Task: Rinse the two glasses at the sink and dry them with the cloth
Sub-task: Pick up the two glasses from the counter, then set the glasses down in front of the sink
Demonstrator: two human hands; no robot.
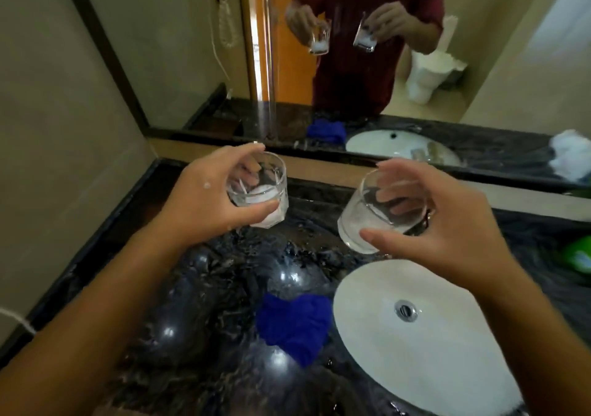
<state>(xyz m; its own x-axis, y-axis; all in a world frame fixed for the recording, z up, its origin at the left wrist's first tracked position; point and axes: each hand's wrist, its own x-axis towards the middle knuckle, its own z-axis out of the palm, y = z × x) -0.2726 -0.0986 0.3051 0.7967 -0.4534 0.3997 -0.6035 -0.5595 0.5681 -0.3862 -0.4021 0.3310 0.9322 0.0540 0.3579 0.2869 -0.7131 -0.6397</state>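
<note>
Glasses are both being held above the dark polished stone table (pixel 204 303), one per hand. Left hand (pixel 198 201) is gripping a clear faceted glass tumbler with white foam inside (pixel 260 191), fingers curled round the far wall and thumb pressing the near side; this tumbler is tilting slightly, mouth up and toward the camera. Right hand (pixel 447 223) is holding a second clear round glass tumbler (pixel 374 214), fingers wrapping over the far rim and thumb along the bottom edge; its long axis is leaning left, mouth facing up-left. White oval sink basin (pixel 415 335) is lying below and near the right hand, so the right tumbler is sitting nearer the bowl; the left one is hanging over bare table, well left of it. Crumpled blue cloth (pixel 294 323) is lying on the table, touching the basin's left rim, below both hands. No tap is showing here.
</note>
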